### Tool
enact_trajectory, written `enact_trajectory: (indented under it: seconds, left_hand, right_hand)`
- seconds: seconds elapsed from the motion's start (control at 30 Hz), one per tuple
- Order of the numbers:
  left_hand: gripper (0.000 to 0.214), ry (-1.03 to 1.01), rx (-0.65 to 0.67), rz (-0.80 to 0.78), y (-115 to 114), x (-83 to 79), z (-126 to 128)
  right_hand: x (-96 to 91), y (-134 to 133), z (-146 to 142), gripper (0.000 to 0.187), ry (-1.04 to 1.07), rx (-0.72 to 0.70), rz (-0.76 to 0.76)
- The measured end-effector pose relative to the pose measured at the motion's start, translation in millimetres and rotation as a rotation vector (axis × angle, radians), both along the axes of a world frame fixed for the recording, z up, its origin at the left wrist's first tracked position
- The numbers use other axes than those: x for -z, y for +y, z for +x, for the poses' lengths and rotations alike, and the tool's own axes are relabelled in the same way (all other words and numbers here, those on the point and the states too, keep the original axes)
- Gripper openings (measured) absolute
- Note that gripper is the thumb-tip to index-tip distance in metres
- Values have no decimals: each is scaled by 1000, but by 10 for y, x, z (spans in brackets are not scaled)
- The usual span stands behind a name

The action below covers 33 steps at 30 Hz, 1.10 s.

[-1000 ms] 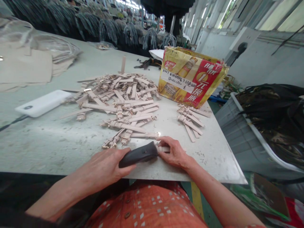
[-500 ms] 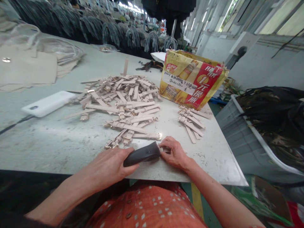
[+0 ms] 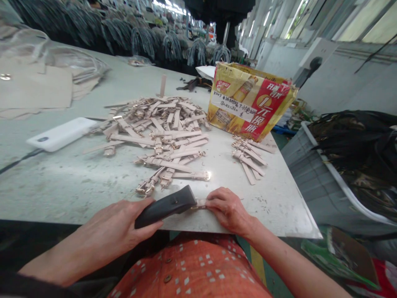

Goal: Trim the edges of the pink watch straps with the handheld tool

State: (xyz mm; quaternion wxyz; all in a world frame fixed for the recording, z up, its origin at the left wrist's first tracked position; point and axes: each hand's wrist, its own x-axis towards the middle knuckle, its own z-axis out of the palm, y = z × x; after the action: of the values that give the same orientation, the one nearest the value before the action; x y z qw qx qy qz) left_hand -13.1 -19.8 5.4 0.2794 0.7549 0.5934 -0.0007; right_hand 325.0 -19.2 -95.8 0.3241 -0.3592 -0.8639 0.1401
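My left hand (image 3: 124,225) is closed around a black handheld tool (image 3: 167,205) shaped like a hair clipper. Its wide front end points right, beside the metal buckle of a short beige buckle strap (image 3: 201,203); whether they touch I cannot tell. My right hand (image 3: 228,209) pinches that strap low over the table, and its fingers hide most of it. Just beyond both hands lies a heap of similar beige buckle straps (image 3: 173,114), with several looser ones at its near side. A smaller bunch of straps (image 3: 251,159) rests farther right.
A yellow and red cardboard box (image 3: 251,103) stands on the table (image 3: 77,194) behind the small bunch. At left lie a white corded device (image 3: 62,133) and flat beige bag pieces (image 3: 34,85). A grey bin (image 3: 325,178) of dark items stands off the table's right edge.
My left hand has drawn the black tool left and slightly down, away from my right fingers. The strap's buckle now shows between them. My right hand has shifted slightly nearer me.
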Motion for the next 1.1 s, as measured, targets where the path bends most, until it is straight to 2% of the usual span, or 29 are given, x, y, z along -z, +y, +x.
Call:
enact_trajectory:
  seconds: [0.13,0.3,0.53,0.67,0.83,1.1]
  left_hand:
    - [43,48,16,-107,-22,-70,69]
    - [41,120,70,-116,21,-166,219]
    - [38,183,152,-68,64,-149,290]
    - [36,198,179,-65,67,-194,449]
    - [33,205,220,-15,129,-187,600]
    - [44,128,151,-41,164,-167,333]
  right_hand:
    - [19,-8,7,18,160,-4,-157]
    - [12,41,-2,16,247,38,-313]
    - [-3,62,35,43,244,92,-504]
    - [35,79,53,65,256,64,-520]
    - [45,106,94,77,271,29,-514]
    - [57,107,86,87,317,23,-573]
